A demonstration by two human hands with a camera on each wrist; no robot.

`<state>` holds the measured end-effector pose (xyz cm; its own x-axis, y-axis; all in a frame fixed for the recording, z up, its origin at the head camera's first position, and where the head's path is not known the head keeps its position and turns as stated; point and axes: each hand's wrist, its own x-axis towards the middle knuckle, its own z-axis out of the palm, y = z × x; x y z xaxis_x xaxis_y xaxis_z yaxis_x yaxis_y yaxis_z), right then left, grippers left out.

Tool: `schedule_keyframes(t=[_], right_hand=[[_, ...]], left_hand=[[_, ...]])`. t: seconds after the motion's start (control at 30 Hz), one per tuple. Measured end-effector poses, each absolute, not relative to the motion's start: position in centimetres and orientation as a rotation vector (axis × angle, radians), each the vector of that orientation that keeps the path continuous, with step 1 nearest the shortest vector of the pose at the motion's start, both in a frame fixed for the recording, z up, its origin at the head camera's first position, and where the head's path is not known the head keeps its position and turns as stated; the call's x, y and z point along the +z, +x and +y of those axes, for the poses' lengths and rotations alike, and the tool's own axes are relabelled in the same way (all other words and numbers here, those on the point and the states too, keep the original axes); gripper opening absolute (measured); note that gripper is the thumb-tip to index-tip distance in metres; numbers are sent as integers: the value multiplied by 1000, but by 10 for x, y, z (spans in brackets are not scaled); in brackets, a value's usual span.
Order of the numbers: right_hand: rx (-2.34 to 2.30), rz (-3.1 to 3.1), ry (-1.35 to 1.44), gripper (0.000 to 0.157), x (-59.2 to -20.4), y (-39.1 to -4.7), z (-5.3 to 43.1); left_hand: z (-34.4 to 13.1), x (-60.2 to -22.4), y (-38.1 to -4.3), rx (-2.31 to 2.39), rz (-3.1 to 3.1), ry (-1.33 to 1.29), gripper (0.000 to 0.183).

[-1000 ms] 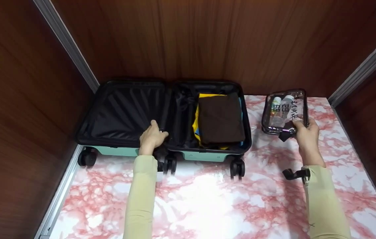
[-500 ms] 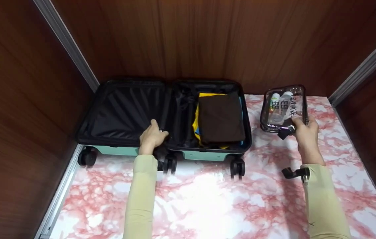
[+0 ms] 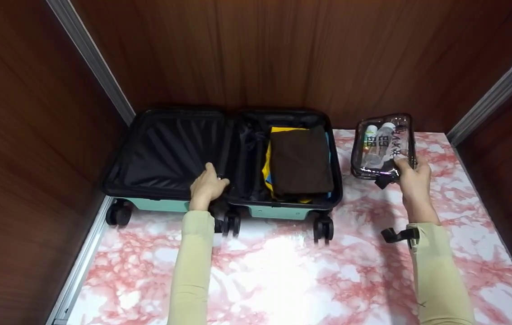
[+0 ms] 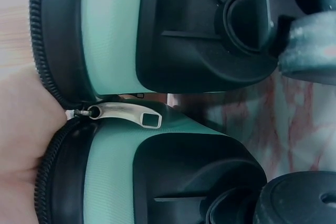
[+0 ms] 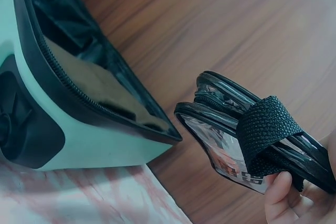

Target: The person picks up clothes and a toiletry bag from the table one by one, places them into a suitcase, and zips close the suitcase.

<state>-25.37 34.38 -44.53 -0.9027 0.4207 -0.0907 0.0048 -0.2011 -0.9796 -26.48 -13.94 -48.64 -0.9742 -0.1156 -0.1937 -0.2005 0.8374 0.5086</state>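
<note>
My right hand (image 3: 415, 178) grips the near right corner of a clear toiletry bag (image 3: 377, 159) with black trim. Small bottles (image 3: 370, 132) show through its plastic. In the right wrist view, fingers (image 5: 279, 195) press the bag beside its black webbing strap (image 5: 268, 135). My left hand (image 3: 206, 186) rests on the near middle edge of an open mint-green suitcase (image 3: 161, 205), where its halves meet. A metal zipper pull (image 4: 128, 113) lies beside that hand in the left wrist view. Folded brown cloth (image 3: 302, 162) tops yellow and blue cloth in the suitcase's right half.
The suitcase lies on a red-and-white marbled surface (image 3: 256, 289), with its black wheels (image 3: 323, 228) facing me. Brown wood-grain panels (image 3: 256, 54) stand behind and at both sides. Metal strips (image 3: 93, 63) run along the panel corners.
The toiletry bag has risen slightly and shifted a little left in my right hand. My left hand has stayed in place on the suitcase.
</note>
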Motion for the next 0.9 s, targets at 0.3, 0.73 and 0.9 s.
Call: schedule_keyframes(t=[0.3, 0.73, 0.9], right_hand=[[2211, -1773, -463, 16, -444, -255, 336], [2205, -1815, -433, 14, -446, -249, 331], [2232, -1803, -424, 14, -448, -244, 328]], left_hand=[[-140, -487, -263, 833, 2869, -236, 76], [-136, -487, -259, 824, 2842, -244, 82], [-134, -487, -254, 814, 2847, -226, 81]])
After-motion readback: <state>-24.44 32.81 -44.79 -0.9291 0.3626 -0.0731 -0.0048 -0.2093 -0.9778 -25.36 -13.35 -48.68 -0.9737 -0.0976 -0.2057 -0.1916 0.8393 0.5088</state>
